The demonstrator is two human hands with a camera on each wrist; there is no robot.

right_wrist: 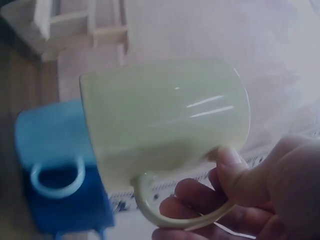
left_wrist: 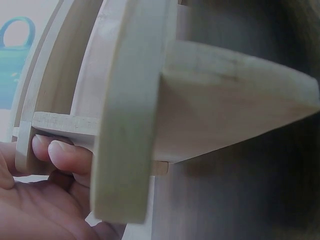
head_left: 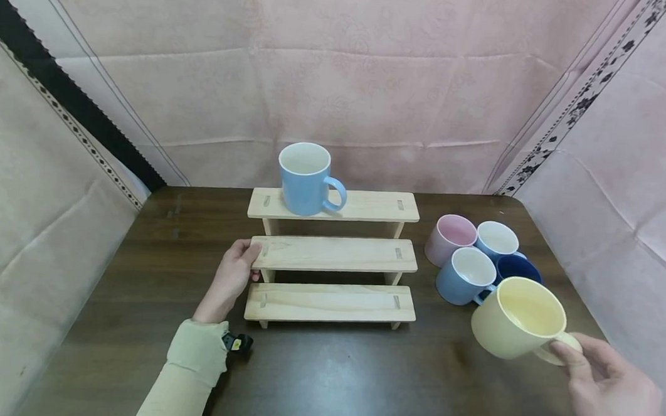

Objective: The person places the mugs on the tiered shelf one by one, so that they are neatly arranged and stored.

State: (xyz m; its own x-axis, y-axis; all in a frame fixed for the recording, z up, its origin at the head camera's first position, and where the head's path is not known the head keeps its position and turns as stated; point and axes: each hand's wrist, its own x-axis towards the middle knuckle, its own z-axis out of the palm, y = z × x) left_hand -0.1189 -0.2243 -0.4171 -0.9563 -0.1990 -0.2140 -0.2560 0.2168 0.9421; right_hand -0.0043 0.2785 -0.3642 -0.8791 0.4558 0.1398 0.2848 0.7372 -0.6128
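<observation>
fingers (right_wrist: 192, 193) pinching mug (head_left: 510, 330), left fingers (left_wrist: 69, 156) gripping shelf (head_left: 335, 254)

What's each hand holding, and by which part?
The right hand holds a yellow mug by the handle; the left hand, a wooden stand by the left end of its middle shelf.

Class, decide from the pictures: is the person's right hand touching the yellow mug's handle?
Touching. The right wrist view shows the right hand gripping the handle of the yellow mug, with fingers curled about it.
</observation>
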